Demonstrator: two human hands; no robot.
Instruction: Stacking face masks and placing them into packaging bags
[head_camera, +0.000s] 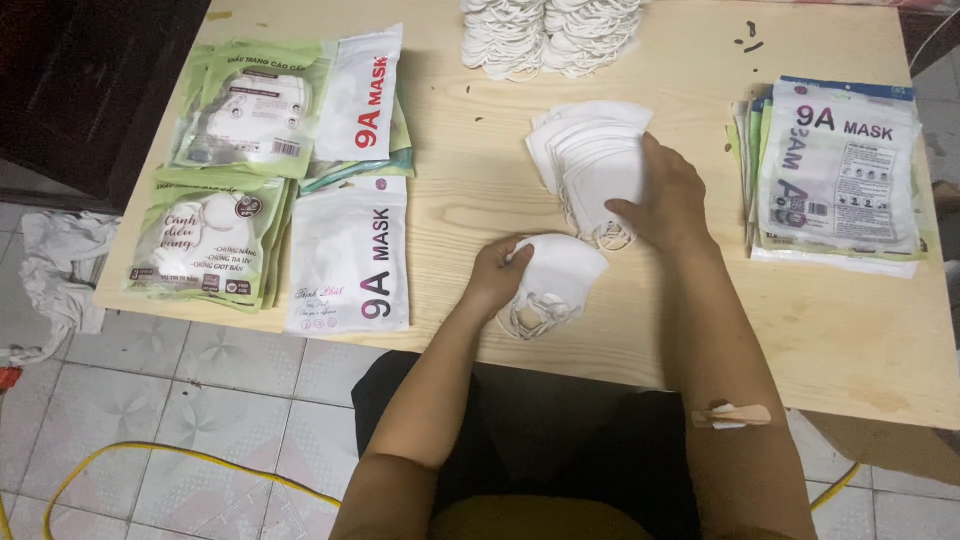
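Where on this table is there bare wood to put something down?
Bare wood shows between the fanned white masks and the right pouch stack, along the table's near right edge, and between the left pouches and the left hand. The far middle is crowded with tall mask stacks; the right hand covers the fan.

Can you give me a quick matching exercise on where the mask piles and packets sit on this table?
Things:
1. fanned masks
2. small mask bundle
3. green packets
4. tall mask stacks

Places:
A. table's far edge
B. in the left hand
C. under the right hand
D. table's left side

Pairs: 1-C, 2-B, 3-D, 4-A
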